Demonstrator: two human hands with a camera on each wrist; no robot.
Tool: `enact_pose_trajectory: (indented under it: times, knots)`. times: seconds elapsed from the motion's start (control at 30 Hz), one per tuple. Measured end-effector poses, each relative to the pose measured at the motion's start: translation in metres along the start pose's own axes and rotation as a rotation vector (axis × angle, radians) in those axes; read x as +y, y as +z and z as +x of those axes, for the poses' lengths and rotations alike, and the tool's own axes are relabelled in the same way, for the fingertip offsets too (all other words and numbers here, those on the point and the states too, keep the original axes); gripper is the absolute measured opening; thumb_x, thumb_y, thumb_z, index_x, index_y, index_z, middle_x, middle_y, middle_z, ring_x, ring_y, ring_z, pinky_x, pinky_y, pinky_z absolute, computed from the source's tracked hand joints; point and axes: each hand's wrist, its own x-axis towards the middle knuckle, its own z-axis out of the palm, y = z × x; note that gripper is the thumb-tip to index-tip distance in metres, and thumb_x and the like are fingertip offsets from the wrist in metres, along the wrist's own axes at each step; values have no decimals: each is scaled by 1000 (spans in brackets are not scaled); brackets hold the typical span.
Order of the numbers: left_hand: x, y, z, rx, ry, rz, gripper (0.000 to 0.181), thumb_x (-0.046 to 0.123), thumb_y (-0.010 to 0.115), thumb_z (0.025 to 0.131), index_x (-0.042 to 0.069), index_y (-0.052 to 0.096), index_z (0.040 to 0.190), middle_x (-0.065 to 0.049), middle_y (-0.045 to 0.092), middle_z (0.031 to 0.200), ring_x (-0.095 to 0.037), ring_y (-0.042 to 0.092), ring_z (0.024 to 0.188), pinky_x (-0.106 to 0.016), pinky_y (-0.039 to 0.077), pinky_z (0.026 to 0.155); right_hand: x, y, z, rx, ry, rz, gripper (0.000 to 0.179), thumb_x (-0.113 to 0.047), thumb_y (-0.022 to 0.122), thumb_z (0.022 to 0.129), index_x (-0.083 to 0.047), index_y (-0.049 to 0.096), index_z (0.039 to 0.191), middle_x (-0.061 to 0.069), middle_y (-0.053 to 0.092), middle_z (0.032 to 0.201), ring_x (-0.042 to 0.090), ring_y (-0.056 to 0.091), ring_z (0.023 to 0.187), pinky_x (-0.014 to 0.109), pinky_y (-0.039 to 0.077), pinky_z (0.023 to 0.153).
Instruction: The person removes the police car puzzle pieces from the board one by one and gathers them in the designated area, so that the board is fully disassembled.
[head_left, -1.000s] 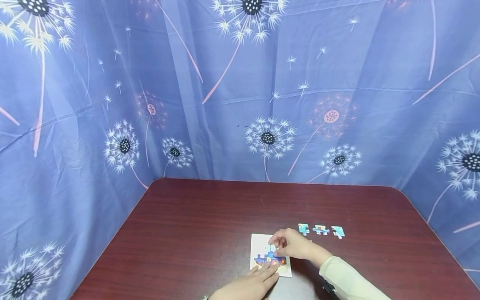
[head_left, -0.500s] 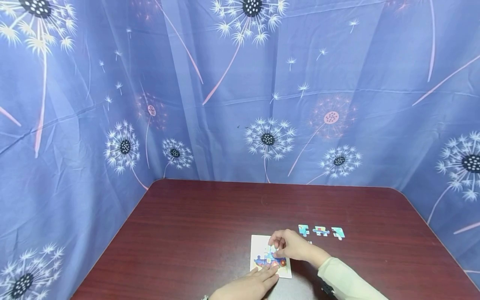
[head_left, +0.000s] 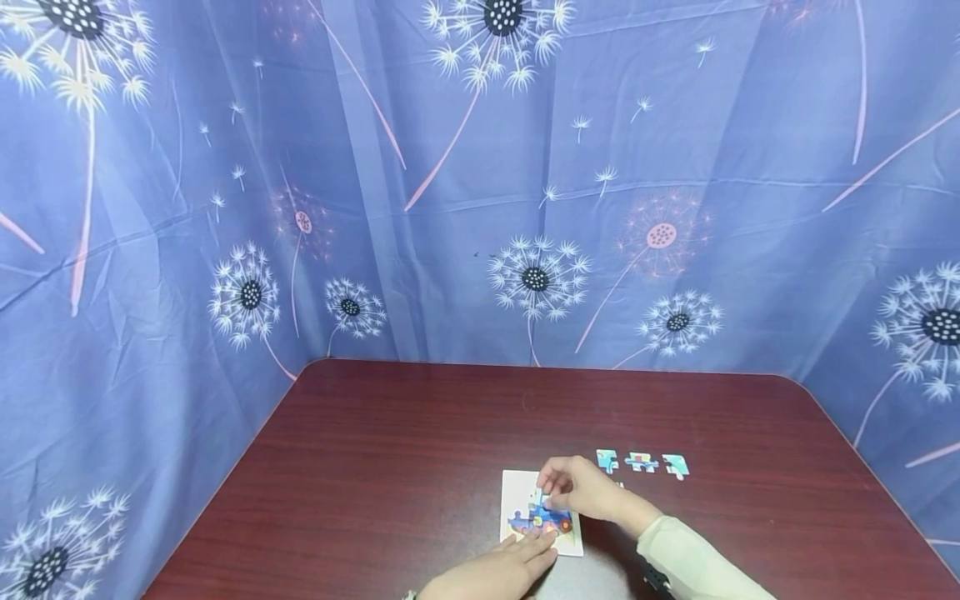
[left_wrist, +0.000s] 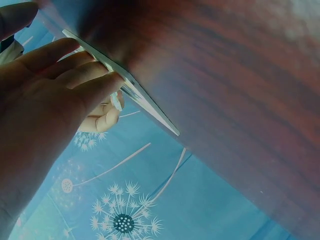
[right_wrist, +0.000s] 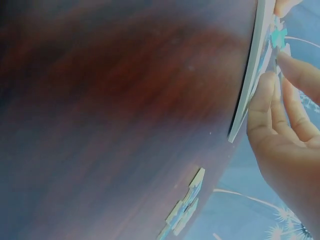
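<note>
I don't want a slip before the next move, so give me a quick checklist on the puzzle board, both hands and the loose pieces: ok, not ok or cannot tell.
1. Puzzle board flat on the table: ok.
2. Left hand steadying the board: ok, fingers rest on its near part.
3. Right hand gripping a piece: ok, it pinches a teal puzzle piece over the board.
4. Pinched piece seated flush: not ok, the right wrist view shows it tilted up.
5. Gap beneath that piece matching its shape: cannot tell, the fingers cover it.
6. Three loose puzzle pieces in view: ok, in a row beyond the right hand.
</note>
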Motion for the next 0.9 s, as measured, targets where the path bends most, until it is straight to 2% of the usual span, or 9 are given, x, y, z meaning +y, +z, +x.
enact_pose_trajectory:
  times: [0.23,0.5,0.7,0.9]
  knots:
    - [1,1,1,34,21,44,61,44,53,95,5,47,141,-9,37,152,-17,34,139,-33,40,105,1,1,1,7,7,84,15,4,71,80,-1,65,92,6,63,82,10,61,73,24,53,69]
    - [0,0,0,6,14,9,67,52,50,94,4,45,142,-9,34,153,-18,32,140,-33,38,107,1,-2,-2,-6,16,173,17,3,70,82,3,64,98,11,63,83,10,60,70,22,51,64]
    - [1,0,0,40,21,55,65,50,51,94,5,47,140,-9,38,151,-17,36,138,-31,38,106,-2,-12,-5,21,-10,188,18,2,69,83,7,62,100,15,64,85,13,61,74,24,53,66]
    - [1,0,0,38,16,47,66,51,51,93,5,48,140,-9,38,150,-17,36,138,-31,39,105,0,-25,-12,56,44,224,19,1,67,85,8,62,102,16,64,88,13,62,74,29,56,63]
